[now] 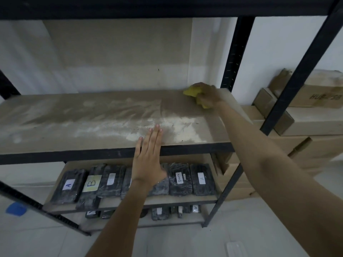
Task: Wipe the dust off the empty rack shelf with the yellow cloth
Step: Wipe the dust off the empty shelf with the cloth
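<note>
Left hand [148, 156] nearest, grip relaxed: fingers straight, flat on shelf [92, 115] front edge at 6 o'clock. Pale dust streaks mid-shelf. Right hand [207, 95] at 2 o'clock, back corner, grip clamped on yellow cloth [192, 92], pressed to shelf.

Lower shelf: below me, a row of black wrapped packs [181, 179] with white labels, some reading A and B.
Right side: stacked cardboard boxes [313, 125] beside the rack.
Floor: my left shows a blue scrap [15, 209].
</note>
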